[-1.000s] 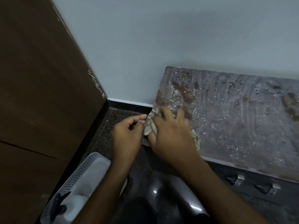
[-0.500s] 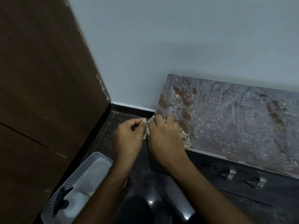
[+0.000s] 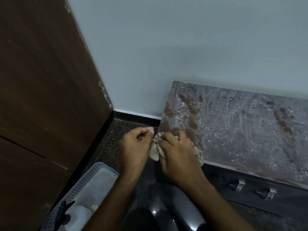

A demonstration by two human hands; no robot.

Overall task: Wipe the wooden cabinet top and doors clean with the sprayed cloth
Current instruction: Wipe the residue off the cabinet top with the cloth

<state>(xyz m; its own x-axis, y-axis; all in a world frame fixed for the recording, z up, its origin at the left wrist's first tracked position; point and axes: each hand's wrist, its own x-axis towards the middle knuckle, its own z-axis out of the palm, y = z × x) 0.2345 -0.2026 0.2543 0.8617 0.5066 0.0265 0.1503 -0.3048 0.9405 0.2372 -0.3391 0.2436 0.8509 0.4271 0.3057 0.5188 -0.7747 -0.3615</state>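
Note:
The low wooden cabinet top runs along the wall at the right, smeared with white swirls, droplets and brown patches. My right hand presses a crumpled beige cloth onto its near left corner. The cloth bulges out past the cabinet's left edge and again behind my wrist. My left hand hovers just left of that corner, fingers curled, its fingertips against the cloth's bunched end. The dark cabinet front below carries two metal handles.
A tall brown wooden panel fills the left side. A grey perforated basket on the dark floor at lower left holds a white spray bottle with a black trigger. A pale wall with a black skirting stands behind.
The view has tilted up and the hands sit lower in frame. My right hand with the cloth slid slightly toward the cabinet's left front corner; my left hand stayed beside it.

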